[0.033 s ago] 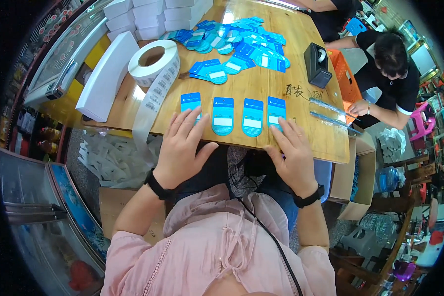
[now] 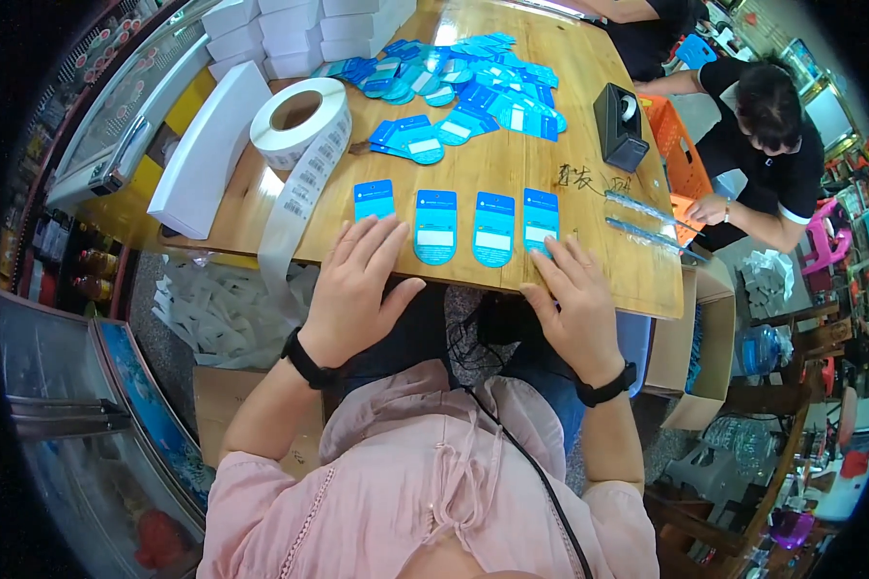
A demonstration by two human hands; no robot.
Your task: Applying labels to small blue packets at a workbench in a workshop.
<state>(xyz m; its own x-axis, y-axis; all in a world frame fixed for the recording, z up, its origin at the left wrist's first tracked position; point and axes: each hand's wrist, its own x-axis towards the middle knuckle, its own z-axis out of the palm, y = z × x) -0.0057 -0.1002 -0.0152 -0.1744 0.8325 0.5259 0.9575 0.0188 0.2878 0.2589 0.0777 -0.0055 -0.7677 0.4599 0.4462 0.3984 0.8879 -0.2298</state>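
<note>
Blue hang-tag cards lay in a row of four along the near edge of the wooden table [image 2: 589,253], set side by side so each white label patch faced up and could be reached without shuffling. My left hand [image 2: 355,289] rested flat and open on the table edge, gripping nothing, its fingertips touching the lower end of the leftmost card [image 2: 374,200]. My right hand [image 2: 572,304] lay just as loose and spread, its fingers touching the bottom of the rightmost card [image 2: 541,218]. The two middle cards [image 2: 435,226] [image 2: 494,229] sat untouched between my hands.

The roll of white stickers [image 2: 299,118] stood on its side at my left, well within reach, its loose strip [image 2: 294,207] trailing over the table edge, so labels could, I judge, be pulled off toward the row. Behind the row, a heap of blue cards [image 2: 454,82] was spread across the middle of the table, apart from the four I had lined up. White boxes [image 2: 299,29] were stacked at the far left, and one long white box [image 2: 208,154] lay just beside the roll. A black tape dispenser [image 2: 618,125] stood to the right, near a person in a black shirt [image 2: 772,145] bent over beside the table.
</note>
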